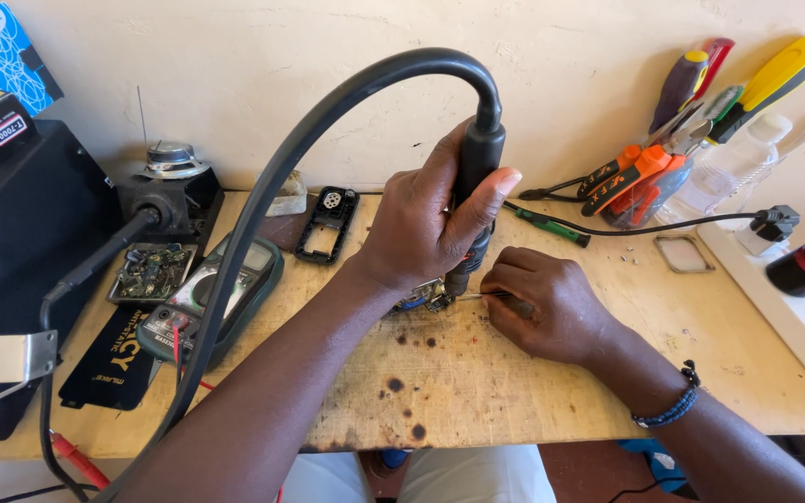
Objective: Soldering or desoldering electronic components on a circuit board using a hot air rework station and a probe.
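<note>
My left hand point(426, 219) grips a black hot-air wand point(477, 177) upright, nozzle pointing down at a small circuit board point(421, 296) on the scorched wooden bench point(477, 382). A thick black hose point(328, 102) arcs from the wand's top over to the left. My right hand point(542, 303) rests on the bench just right of the board and pinches thin metal tweezers point(472, 296), whose tips touch the board under the nozzle. Most of the board is hidden by my left hand.
A green multimeter point(211, 298), a loose circuit board point(151, 272) and a black phone frame point(328, 222) lie left. The black rework station point(20, 242) stands far left. Screwdrivers and orange pliers point(645, 177) lean at back right, beside a white power strip point(775, 279).
</note>
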